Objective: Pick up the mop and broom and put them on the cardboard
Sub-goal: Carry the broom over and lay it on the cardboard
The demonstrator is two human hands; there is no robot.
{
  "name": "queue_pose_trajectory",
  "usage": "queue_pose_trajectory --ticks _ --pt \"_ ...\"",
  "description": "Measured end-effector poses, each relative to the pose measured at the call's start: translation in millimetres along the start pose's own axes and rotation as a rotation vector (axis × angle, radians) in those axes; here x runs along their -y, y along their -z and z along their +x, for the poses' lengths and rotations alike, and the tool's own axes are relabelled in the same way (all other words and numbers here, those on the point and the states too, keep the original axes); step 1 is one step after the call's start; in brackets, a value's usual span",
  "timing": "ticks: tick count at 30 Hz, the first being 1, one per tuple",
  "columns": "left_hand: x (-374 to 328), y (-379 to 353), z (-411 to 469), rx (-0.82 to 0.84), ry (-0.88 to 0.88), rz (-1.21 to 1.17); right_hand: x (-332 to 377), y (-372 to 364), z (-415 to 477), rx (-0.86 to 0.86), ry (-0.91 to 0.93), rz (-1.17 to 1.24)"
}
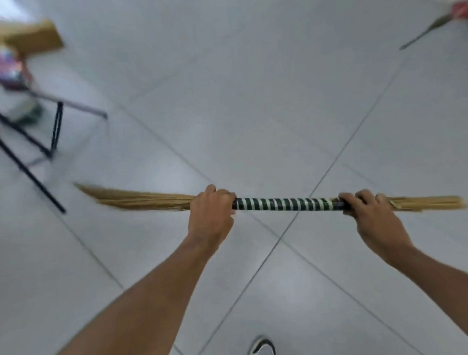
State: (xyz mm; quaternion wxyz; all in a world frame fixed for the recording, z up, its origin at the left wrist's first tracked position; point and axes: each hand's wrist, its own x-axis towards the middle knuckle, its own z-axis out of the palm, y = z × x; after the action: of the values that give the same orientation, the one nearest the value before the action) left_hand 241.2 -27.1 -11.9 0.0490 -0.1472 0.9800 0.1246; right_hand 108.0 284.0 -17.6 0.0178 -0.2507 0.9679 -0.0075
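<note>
- One grass broom is held level above the floor, well clear of it, with its black-and-white striped grip running between the two hands.
- Two bare hands hold it: the left hand wraps the end of the striped grip where the long straw bristles begin, fingers curled tight around it.
- The right hand clamps the other end of the grip, fingers folded over the top; a short tuft of straw sticks out past it.
- One sheet of cardboard lies at the upper left, blurred, well apart from the broom.
- One black folding frame stands at the left, just below the cardboard, with a blurred colourful item on it.
- One second long-handled tool, with a red part at its head, lies on the floor at the upper right; too blurred to tell whether it is the mop.
- One white shoe shows at the bottom edge.
- The floor is pale grey tile with thin joints.
</note>
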Motion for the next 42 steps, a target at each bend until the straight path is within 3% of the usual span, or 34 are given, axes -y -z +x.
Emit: queue_pose_trajectory --ticks 5,8,14,19,25,30,42 --pt "-81.7 242.5 -11.3 -0.069 -0.244 0.034 -8.8 233.0 -60.4 -0.139 -0.176 -0.034" --pt "-122.2 333.9 -30.8 -0.106 -0.386 0.046 -10.2 331.6 -116.9 -0.208 -0.283 -0.068" --pt "-226.9 461.0 -87.6 -0.242 -0.745 0.002 -1.1 491.1 -276.6 -0.421 -0.592 -0.161" --pt "-345.6 532.8 -169.6 -0.340 -1.074 -0.070 8.3 582.2 -424.6 -0.558 -0.884 -0.224" --pt "-451.0 564.6 -326.4 -0.361 -1.441 -0.195 56.3 648.9 -629.0 -0.627 -1.212 -0.347" --pt "-495.5 554.0 -467.1 -0.315 -1.690 -0.260 122.8 653.1 -776.6 -0.634 -1.457 -0.447" --pt "-492.2 468.7 -792.1 -0.158 -2.049 -0.290 297.8 583.1 -1062.2 -0.549 -1.858 -0.525"
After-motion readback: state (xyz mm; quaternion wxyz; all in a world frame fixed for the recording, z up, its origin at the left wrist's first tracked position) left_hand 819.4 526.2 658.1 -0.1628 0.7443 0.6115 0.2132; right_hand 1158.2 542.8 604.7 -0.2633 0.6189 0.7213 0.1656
